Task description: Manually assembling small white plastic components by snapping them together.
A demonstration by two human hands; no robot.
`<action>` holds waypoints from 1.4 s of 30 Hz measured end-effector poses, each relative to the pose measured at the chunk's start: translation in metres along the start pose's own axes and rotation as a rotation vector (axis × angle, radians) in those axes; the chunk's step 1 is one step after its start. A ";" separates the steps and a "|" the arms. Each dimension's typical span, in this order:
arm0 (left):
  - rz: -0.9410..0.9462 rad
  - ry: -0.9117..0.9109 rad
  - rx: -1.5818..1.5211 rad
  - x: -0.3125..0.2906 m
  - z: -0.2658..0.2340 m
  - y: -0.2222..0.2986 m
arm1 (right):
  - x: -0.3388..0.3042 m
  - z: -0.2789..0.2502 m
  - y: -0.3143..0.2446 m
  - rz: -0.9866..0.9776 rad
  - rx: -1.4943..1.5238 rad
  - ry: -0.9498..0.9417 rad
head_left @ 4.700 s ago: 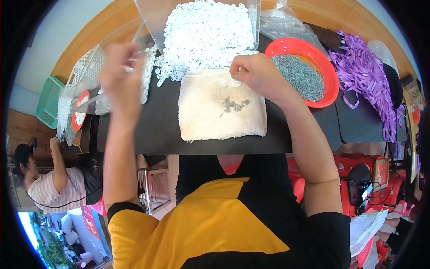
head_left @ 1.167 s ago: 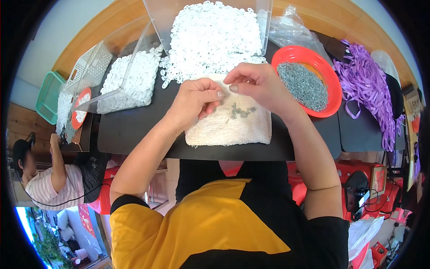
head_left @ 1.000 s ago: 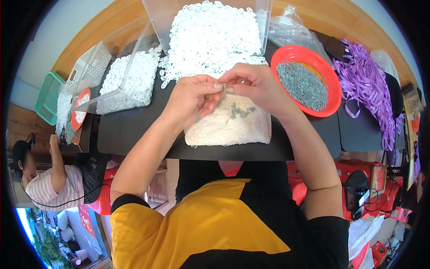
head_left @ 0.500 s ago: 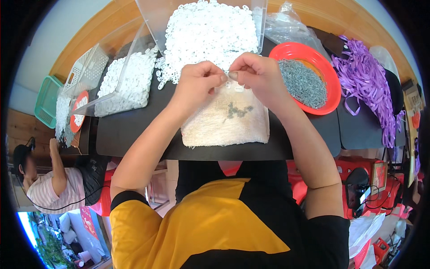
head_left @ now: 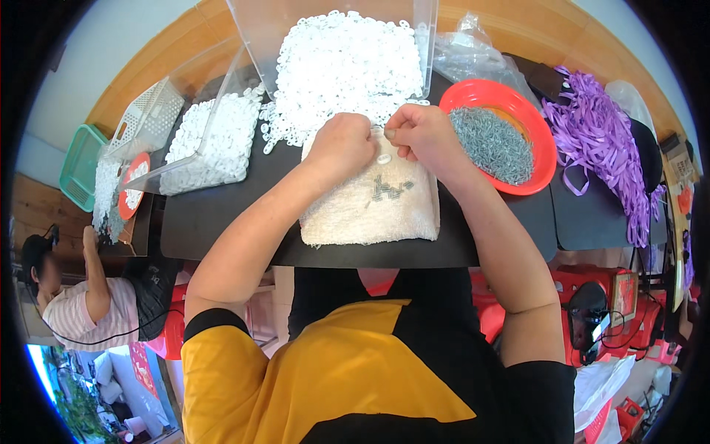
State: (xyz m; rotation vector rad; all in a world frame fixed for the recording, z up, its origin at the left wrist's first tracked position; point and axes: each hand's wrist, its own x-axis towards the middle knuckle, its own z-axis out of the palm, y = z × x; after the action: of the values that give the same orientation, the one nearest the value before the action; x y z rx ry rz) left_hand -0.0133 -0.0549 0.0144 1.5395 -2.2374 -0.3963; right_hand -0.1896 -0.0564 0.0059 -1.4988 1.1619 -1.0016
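Observation:
Both my hands work over the far part of a folded cream towel [head_left: 336, 222]. My left hand [head_left: 342, 142] is curled closed, back of the hand up; whatever its fingers hold is hidden. Close beside it, my right hand [head_left: 429, 139] pinches thumb against forefinger on something too small to make out. A small white oval piece [head_left: 384, 158] lies on the towel just below the fingers. Nearer me on the towel sit several short grey metal pins [head_left: 386, 190]. Beyond my hands, a clear plastic bin [head_left: 431, 44] lies open toward me, with many white plastic pieces [head_left: 347, 63] spilling out of it.
To the right stand a red bowl [head_left: 545, 152] of grey metal pins and a heap of purple ribbons [head_left: 595, 140]. A second clear bin [head_left: 159, 180] of white pieces, a white basket [head_left: 144, 111] and a green basket [head_left: 72, 166] are leftward. Another person [head_left: 92, 303] sits at far left.
My hands have come slightly nearer me, and the left has turned so its back hides the fingertips. White pieces below the fingers look different: one oval now shows there.

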 end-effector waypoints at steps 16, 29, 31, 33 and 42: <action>-0.452 -0.083 -1.437 -0.026 -0.015 -0.005 | -0.014 0.026 -0.005 -0.132 0.250 0.002; -0.367 -0.035 -1.238 -0.039 -0.015 0.005 | -0.004 0.019 0.008 -0.137 0.036 0.093; -0.262 0.115 -0.991 -0.033 0.003 -0.025 | 0.000 0.015 0.008 -0.074 -0.002 0.040; -0.261 0.184 -0.909 -0.033 0.001 -0.040 | 0.000 0.017 0.009 -0.116 -0.044 0.044; 0.356 0.401 0.310 -0.020 0.010 -0.043 | -0.001 0.020 0.013 -0.168 -0.120 0.095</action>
State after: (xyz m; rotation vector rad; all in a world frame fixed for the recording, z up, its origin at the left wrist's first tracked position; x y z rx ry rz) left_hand 0.0242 -0.0511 -0.0167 1.1812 -2.2452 0.3473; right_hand -0.1737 -0.0529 -0.0114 -1.6815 1.1961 -1.1435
